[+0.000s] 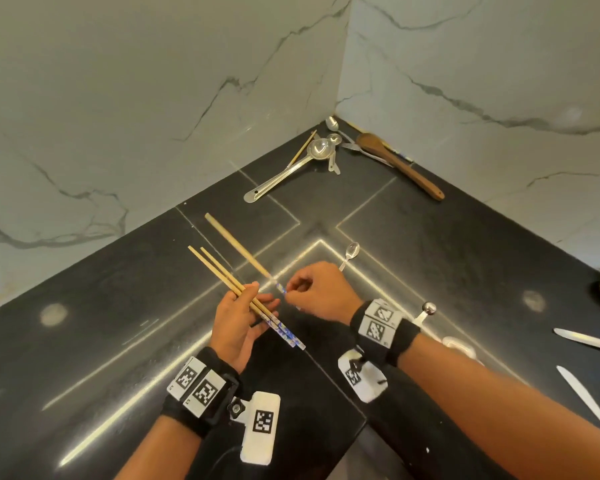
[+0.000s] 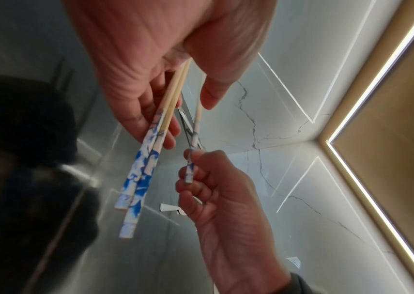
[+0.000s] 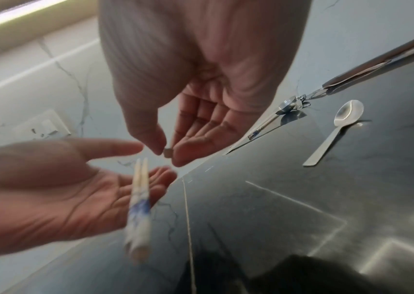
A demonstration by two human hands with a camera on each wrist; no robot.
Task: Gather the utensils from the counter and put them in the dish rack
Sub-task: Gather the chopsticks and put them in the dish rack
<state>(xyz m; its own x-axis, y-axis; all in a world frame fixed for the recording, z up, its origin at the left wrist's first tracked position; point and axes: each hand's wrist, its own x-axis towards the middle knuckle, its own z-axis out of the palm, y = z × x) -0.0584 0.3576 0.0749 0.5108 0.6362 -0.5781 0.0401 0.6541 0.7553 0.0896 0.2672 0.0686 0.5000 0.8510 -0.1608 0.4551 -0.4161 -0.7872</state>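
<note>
Black counter (image 1: 430,244) in marble corner, left hand (image 1: 238,327) loosely cradling two chopsticks (image 1: 243,294), right hand (image 1: 321,292) pinching third chopstick (image 1: 238,249) at its patterned end

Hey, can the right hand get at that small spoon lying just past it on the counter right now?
Probably not yet: the right hand is pinching a third chopstick by its blue end. The small spoon lies bare on the counter just beyond its knuckles, nothing blocking it, so it looks reachable once that chopstick is handed over.

Place: a home kitchen
Surface: black stone counter (image 1: 465,258) meeting in a corner
Walls: white veined marble (image 1: 153,98)
Clutter: steel spoons (image 1: 350,252), fork (image 1: 352,147), wooden spatula (image 1: 402,168), chopsticks (image 1: 222,271)
</note>
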